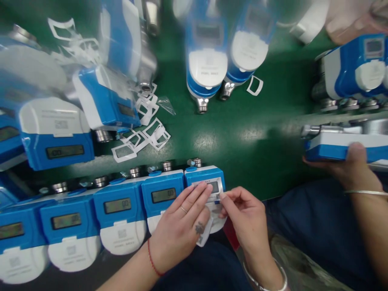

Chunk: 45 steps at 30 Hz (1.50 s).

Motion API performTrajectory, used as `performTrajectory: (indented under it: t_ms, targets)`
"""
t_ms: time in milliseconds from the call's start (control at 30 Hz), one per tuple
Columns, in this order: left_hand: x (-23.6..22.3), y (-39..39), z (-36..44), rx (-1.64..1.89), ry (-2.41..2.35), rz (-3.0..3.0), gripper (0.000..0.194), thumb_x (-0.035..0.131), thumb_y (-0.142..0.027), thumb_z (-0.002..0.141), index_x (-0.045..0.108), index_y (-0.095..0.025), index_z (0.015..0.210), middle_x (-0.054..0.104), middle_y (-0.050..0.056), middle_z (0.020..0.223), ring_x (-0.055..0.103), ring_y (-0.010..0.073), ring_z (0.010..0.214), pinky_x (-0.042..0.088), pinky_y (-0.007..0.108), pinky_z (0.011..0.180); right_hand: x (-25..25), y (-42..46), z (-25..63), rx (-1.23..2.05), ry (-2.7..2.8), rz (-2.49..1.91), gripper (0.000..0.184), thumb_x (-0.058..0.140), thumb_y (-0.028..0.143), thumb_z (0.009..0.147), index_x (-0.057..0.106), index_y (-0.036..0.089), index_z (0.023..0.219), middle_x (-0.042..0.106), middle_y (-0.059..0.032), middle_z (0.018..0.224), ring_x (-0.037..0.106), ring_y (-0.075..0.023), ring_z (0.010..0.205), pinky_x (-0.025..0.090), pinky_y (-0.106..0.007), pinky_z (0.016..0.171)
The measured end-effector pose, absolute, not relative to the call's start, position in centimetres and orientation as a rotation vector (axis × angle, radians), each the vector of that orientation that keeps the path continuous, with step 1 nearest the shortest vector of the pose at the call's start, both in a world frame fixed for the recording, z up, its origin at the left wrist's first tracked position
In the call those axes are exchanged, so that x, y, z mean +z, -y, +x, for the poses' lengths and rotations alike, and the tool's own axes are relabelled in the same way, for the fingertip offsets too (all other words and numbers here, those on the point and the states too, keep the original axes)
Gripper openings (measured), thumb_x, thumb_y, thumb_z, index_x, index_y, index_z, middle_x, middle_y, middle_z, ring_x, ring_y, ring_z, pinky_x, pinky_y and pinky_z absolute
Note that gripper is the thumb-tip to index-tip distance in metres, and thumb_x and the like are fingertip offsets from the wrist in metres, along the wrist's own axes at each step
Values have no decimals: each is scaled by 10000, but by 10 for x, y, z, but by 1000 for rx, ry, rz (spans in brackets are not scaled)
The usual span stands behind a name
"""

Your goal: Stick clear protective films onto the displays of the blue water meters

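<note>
Label (pixel 216 180) on a blue-and-white meter (pixel 197 175): left fingers (pixel 196 195) lie flat together, right fingers (pixel 229 206) apparently pinch its edge; gradual, even smoothing should limit creases.

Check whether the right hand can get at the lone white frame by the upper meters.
Probably yes: between the right hand and the white frame only green tabletop shows. The hand is busy at the end meter, so would have to leave it; the stretch is hard to judge.

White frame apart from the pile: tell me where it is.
The white frame lies on the green table, right of centre in the head view's upper half, just right of a blue meter's lower end.
</note>
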State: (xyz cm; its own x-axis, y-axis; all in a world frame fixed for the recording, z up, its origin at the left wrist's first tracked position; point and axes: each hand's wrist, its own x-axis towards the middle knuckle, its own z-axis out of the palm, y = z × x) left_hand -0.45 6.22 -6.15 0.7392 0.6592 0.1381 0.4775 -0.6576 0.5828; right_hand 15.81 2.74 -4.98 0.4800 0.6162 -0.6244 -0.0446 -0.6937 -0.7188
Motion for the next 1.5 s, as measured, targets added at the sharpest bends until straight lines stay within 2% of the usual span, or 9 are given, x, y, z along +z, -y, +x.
performTrajectory:
  t_ms: [67,200,367,600,800,1000,1133,1300,1500]
  targets:
    - [-63,-64,-2,462,-856,2424,169,501,-127,894,646,-128,981,598,107,1333,470,220,1317,349,358,1132,-52,-26,163,1092,557,-2123,250,736,399,712,655,176,791,598,20,613,564,-111,494,496,-225,481]
    - [-64,-59,0,520,-897,2468,174,508,-119,894,648,-107,998,629,133,1285,513,240,1280,420,393,1090,-72,-32,165,926,715,-2149,649,736,481,680,557,193,1233,638,-104,1100,649,-220,895,540,-363,778]
    - [-65,-35,1,612,-993,2555,233,433,-56,896,650,-86,976,681,169,1185,569,272,1218,484,420,1021,-95,-35,149,1267,634,-2020,650,688,513,721,577,176,1266,675,-125,1188,623,-293,1098,446,-436,989]
    - [-43,-23,-9,677,-1062,2137,147,547,-124,828,628,-145,948,729,133,1040,681,260,1020,550,408,907,-94,-21,148,1201,459,-1932,543,611,574,766,684,133,1074,767,-91,871,723,-269,776,576,-352,701]
    - [-12,-25,-32,580,-1229,567,231,569,-361,801,664,-179,905,695,47,737,692,221,728,591,379,724,-98,-82,231,944,309,-1977,517,650,598,728,679,107,889,715,-59,607,669,-217,504,525,-286,456]
    - [4,-33,-30,645,-1226,35,309,595,-389,781,712,-134,911,759,130,853,716,288,887,595,417,754,-91,-200,302,770,377,-2037,320,558,425,924,634,123,853,658,17,671,618,-101,532,537,-263,563]
    - [12,-38,-18,643,-1307,22,303,688,-351,757,695,-97,922,760,160,894,728,301,844,596,310,557,-61,-242,306,645,543,-2046,280,551,363,928,638,98,905,677,-69,822,657,-170,737,538,-337,699]
    - [18,-39,-10,804,-1246,161,420,733,-452,734,701,-89,944,753,165,946,717,313,910,607,300,596,-10,-173,224,623,897,-1897,356,449,390,938,673,115,971,671,-138,938,632,-215,920,480,-357,852]
    - [21,-29,-25,928,-1256,592,300,607,-367,873,677,-163,1082,722,108,1102,679,250,1033,565,345,887,30,-41,99,718,1384,-1578,214,658,179,821,712,207,1027,658,-57,901,628,-134,667,551,-249,602]
